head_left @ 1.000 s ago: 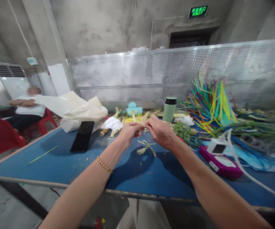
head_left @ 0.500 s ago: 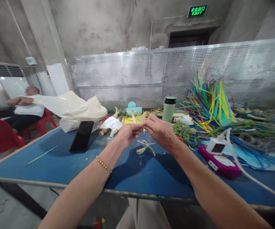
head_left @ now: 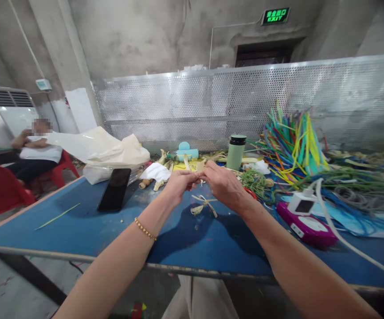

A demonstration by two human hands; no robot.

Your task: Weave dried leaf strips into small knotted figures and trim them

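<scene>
My left hand (head_left: 181, 181), with a gold beaded bracelet (head_left: 145, 228) on its wrist, is closed in a pinch over the middle of the blue table (head_left: 112, 237). Its fingertips meet those of my right hand (head_left: 223, 181), which is closed too, on a small pale straw strip (head_left: 200, 167). Most of that strip is hidden by the fingers. Another pale upright piece (head_left: 187, 162) shows just behind the left fingertips; whether it is held I cannot tell. Below the hands, a small knotted bundle of dried straw (head_left: 202, 206) lies on the tabletop.
A black phone (head_left: 114, 190) and a pale plastic bag (head_left: 119, 153) lie left. Behind stands a green flask (head_left: 236, 153). To the right are colourful strips (head_left: 298, 146), green cords (head_left: 256, 181) and a purple box (head_left: 307, 223) with a white charger (head_left: 301, 201). A person sits far left.
My right hand has rolled slightly, its fingers now curled closer over the strip, so less of it shows. The seated person has raised one hand toward the head.
</scene>
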